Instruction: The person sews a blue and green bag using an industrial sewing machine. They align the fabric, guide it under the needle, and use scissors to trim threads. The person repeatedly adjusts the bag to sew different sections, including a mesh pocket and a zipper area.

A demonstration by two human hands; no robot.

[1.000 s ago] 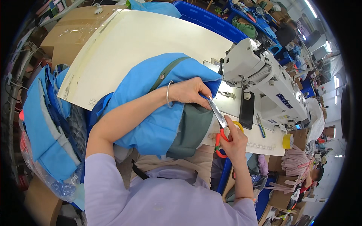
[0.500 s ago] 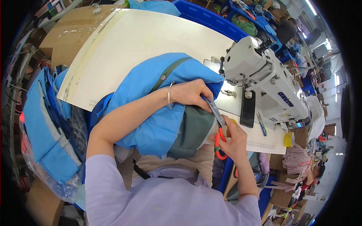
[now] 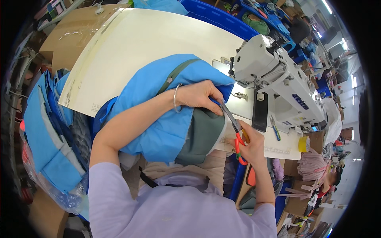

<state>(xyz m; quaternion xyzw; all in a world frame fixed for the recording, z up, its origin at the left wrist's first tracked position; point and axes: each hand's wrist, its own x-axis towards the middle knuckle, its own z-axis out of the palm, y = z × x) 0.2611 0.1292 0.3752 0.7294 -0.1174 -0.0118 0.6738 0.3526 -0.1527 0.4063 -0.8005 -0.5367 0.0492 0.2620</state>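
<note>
A blue fabric piece (image 3: 145,105) with a dark green strip and a grey-green panel (image 3: 200,137) lies across my lap and the table's near edge. My left hand (image 3: 200,95), a silver bangle at its wrist, pinches the cloth's right edge with thumb and bent fingers. In my right hand (image 3: 252,144) are scissors (image 3: 239,146) with red-orange handles, thumb and fingers round the grips. Their blades point up and left to the cloth edge beside my left fingertips. The blade tips are partly hidden there, so whether they touch the cloth is unclear.
A white sewing machine (image 3: 274,69) stands on the pale table (image 3: 139,43), right of the cloth. Small snips (image 3: 275,129) and a yellow tape roll (image 3: 304,144) lie near its base. Folded blue pieces (image 3: 51,135) are piled at left; a blue crate (image 3: 220,18) stands behind.
My right hand has shifted slightly right with the scissors, whose handles have swung right and look closer together. My left hand keeps its pinch on the cloth, almost unmoved.
</note>
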